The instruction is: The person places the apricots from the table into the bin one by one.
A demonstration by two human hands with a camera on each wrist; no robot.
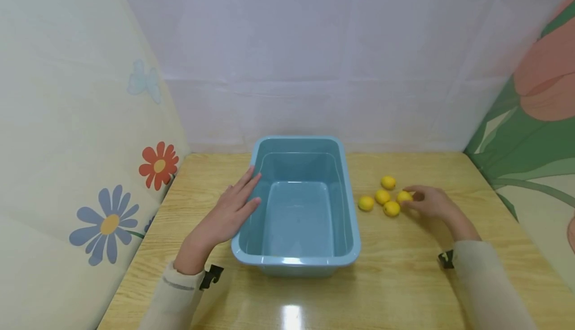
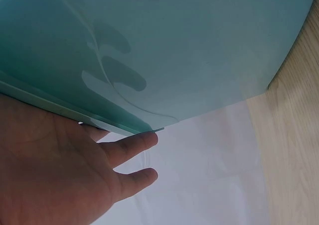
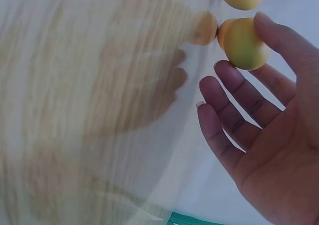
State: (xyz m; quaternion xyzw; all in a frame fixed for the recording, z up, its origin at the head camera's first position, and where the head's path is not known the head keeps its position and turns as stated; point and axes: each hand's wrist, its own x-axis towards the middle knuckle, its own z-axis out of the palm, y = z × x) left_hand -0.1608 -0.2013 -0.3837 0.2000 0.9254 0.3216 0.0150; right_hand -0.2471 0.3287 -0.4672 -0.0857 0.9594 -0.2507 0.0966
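Note:
A light-blue plastic basin (image 1: pixel 296 220) stands on the table, its inside bare. My left hand (image 1: pixel 231 210) rests on the basin's left rim with its fingers spread and fairly straight. In the left wrist view, the left hand (image 2: pixel 60 160) lies along the rim of the basin (image 2: pixel 199 51). To the right of the basin lie several small yellow lemons (image 1: pixel 383 196) in a loose cluster. My right hand (image 1: pixel 431 202) pinches the rightmost lemon (image 1: pixel 404 197). The right wrist view shows this lemon (image 3: pixel 246 46) between the thumb and index finger of the right hand (image 3: pixel 269 120), other fingers loosely bent.
The wooden table (image 1: pixel 395 280) carries the basin and lemons. A white cloth wall (image 1: pixel 287 60) closes off the back. Flower-printed cloths hang on the left side (image 1: pixel 54 135) and the right side (image 1: pixel 539 135).

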